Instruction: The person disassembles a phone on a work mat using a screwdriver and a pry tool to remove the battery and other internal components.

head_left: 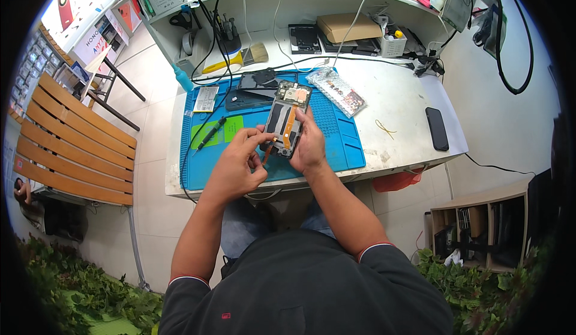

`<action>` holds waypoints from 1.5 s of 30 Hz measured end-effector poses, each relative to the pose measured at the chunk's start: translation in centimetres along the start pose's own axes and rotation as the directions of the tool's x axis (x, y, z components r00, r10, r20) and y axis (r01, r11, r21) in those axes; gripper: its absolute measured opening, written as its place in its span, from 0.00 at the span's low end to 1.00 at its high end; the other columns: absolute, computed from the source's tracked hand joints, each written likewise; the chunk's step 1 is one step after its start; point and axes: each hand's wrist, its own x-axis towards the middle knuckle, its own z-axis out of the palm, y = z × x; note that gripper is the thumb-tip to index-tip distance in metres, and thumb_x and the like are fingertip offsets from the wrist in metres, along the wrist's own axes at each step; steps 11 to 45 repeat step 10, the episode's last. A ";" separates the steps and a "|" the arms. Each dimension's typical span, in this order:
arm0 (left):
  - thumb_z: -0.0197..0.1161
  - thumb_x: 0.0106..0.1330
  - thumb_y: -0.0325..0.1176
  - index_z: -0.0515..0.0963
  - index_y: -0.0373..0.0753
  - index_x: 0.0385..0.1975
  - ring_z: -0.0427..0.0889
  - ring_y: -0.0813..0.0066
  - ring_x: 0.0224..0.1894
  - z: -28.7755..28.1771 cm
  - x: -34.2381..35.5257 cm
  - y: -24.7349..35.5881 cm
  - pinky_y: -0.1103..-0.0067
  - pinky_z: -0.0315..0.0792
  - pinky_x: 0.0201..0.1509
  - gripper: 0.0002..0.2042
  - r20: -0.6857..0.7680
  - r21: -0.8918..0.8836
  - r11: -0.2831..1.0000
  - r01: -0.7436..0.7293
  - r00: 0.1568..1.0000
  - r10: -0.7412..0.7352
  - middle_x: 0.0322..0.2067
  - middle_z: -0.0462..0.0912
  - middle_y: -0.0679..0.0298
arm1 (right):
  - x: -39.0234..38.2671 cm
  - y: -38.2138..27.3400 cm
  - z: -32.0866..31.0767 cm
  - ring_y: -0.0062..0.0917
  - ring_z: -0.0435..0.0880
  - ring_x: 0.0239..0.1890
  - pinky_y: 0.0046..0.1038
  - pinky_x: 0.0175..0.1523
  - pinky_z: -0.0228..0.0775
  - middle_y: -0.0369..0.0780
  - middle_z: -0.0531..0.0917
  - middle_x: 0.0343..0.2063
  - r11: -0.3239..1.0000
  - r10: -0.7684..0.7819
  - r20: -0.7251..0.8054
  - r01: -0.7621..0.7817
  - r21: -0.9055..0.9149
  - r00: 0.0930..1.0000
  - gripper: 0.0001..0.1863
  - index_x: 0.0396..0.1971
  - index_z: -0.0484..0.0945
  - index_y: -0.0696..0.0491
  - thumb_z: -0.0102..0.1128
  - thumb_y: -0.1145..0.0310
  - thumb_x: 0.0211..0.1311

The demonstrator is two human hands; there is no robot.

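Observation:
An opened smartphone (279, 119) with its back off is held up over the blue work mat (345, 149). Its circuit board shows at the top, and an orange flex cable (290, 128) runs down its inside. My right hand (310, 143) is wrapped round the phone's right edge. At the lower left corner my left hand (241, 161) is closed, pinching a thin copper-coloured ribbon cable (267, 154). Its index finger reaches onto the phone's lower part. A screwdriver (210, 132) rests on a green pad (233, 128) to the left.
Dark phone parts (249, 98) and a white battery-like block (206, 99) lie on the mat. Beyond are a bubble-wrap packet (338, 91), a brush (257, 53) and loose cables. A black phone (437, 129) lies at the right. Black cables hang across the left side.

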 end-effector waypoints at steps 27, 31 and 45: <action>0.89 0.53 0.55 0.87 0.44 0.57 0.88 0.57 0.55 1.7 1.1 -1.3 0.66 0.83 0.57 0.34 -0.125 0.367 0.930 0.019 0.992 0.029 0.59 0.81 0.54 | -0.1 1.6 -0.4 0.34 0.89 0.59 0.41 0.61 0.88 0.48 0.87 0.57 0.998 -0.012 0.033 0.014 -0.067 0.999 0.36 0.71 0.71 0.55 0.35 0.37 0.89; 0.89 0.53 0.55 0.87 0.44 0.57 0.88 0.57 0.55 1.7 1.1 -1.3 0.66 0.83 0.57 0.34 -0.125 0.367 0.930 0.019 0.992 0.029 0.59 0.81 0.54 | -0.1 1.6 -0.4 0.34 0.89 0.59 0.41 0.61 0.88 0.48 0.87 0.57 0.998 -0.012 0.033 0.014 -0.067 0.999 0.36 0.71 0.71 0.55 0.35 0.37 0.89; 0.89 0.53 0.55 0.87 0.44 0.57 0.88 0.57 0.55 1.7 1.1 -1.3 0.66 0.83 0.57 0.34 -0.125 0.367 0.930 0.019 0.992 0.029 0.59 0.81 0.54 | -0.1 1.6 -0.4 0.34 0.89 0.59 0.41 0.61 0.88 0.48 0.87 0.57 0.998 -0.012 0.033 0.014 -0.067 0.999 0.36 0.71 0.71 0.55 0.35 0.37 0.89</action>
